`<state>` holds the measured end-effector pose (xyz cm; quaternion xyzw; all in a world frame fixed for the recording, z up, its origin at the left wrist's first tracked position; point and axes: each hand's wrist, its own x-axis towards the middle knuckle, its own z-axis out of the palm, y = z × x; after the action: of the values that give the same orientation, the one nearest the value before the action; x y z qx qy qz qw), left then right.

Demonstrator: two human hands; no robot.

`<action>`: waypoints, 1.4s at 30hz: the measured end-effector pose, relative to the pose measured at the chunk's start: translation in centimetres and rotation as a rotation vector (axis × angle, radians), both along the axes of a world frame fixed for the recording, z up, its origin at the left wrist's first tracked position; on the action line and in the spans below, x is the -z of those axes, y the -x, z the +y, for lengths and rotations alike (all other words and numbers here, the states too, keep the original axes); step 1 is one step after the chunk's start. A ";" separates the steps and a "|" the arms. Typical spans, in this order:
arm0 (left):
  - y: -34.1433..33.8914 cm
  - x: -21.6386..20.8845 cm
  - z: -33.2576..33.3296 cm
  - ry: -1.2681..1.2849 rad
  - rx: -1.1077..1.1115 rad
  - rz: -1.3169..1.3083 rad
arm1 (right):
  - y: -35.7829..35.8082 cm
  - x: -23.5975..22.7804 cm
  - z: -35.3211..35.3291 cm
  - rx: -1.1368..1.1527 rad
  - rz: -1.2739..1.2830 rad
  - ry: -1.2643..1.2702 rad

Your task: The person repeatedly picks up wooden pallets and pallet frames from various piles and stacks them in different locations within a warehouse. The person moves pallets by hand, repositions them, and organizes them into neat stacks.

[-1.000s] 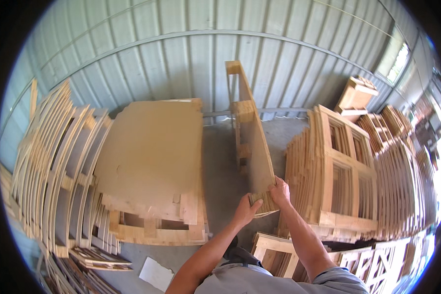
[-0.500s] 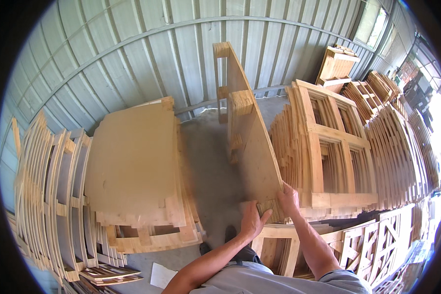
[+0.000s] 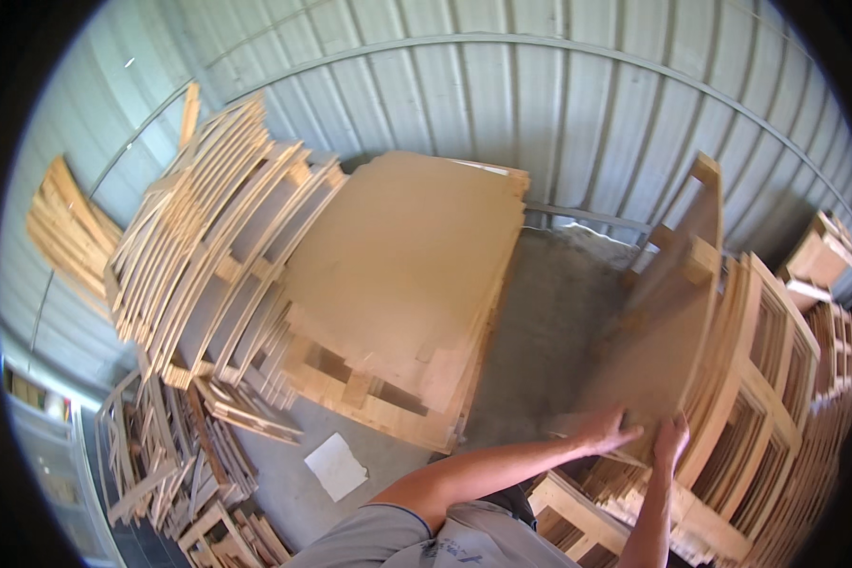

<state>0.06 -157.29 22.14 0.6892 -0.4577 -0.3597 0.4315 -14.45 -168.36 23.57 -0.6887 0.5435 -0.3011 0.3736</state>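
Observation:
A plywood-faced wooden pallet (image 3: 672, 317) stands on edge to my right, tilted, with wood blocks along its left side. At its near end, my right hand (image 3: 671, 437) is closed around the edge. My left hand (image 3: 606, 434) grips the lower left of that same end, its thumb showing and some fingers hidden behind the wood. Just right of the pallet leans a row of wooden frames (image 3: 757, 379), close beside it or touching; I cannot tell which.
Left of the floor gap (image 3: 549, 331) lies a stack of plywood-topped panels (image 3: 407, 256). More slatted panels (image 3: 227, 246) lean farther left, above scrap wood (image 3: 161, 454). White paper (image 3: 336, 467) lies on the floor. A corrugated metal wall (image 3: 502, 104) runs behind.
The view has turned left, bringing scrap wood and the wall corner into sight. The held pallet now sits farther right in view and nearer the frames; both hands stay at its near end.

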 end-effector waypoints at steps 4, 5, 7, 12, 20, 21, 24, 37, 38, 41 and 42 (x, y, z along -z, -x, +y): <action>1.9 0.8 -0.4 0.004 -0.028 -0.041 | 1.9 1.6 -0.9 0.071 0.050 0.034; 2.1 0.9 -0.4 0.037 -0.059 -0.040 | 2.3 2.0 -1.1 0.071 0.033 0.016; 2.9 1.1 -0.5 0.026 -0.055 -0.028 | 3.2 2.5 -1.2 0.050 -0.074 -0.009; 3.0 1.7 -0.4 0.014 0.101 0.118 | 4.3 2.9 -1.9 -0.005 -0.166 -0.106; -0.3 4.7 2.5 0.202 0.207 -0.122 | 0.5 2.3 -0.7 0.056 -0.063 -0.120; -0.7 5.1 2.4 0.122 0.218 -0.099 | -0.5 2.2 -0.1 0.036 -0.090 -0.141; -1.9 6.3 2.0 0.312 0.310 -0.236 | -0.7 -0.2 1.1 0.106 0.317 -0.033; -12.0 3.2 -2.5 0.288 0.404 -0.141 | -9.2 -4.6 -0.6 0.263 0.075 -0.201; -12.8 1.9 -3.6 0.289 0.390 -0.149 | -9.8 -5.5 -1.6 0.253 0.057 -0.194; -15.6 -2.3 -6.9 0.245 0.388 -0.127 | -12.1 -8.4 -5.2 0.239 0.019 -0.241; -16.7 -3.8 -8.4 0.255 0.387 -0.131 | -13.0 -9.6 -6.6 0.231 0.016 -0.227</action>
<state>16.73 -165.73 25.96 0.5504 -0.6500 -0.3293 0.4076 -1.45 -174.98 33.12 -0.5774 0.6527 -0.2730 0.4075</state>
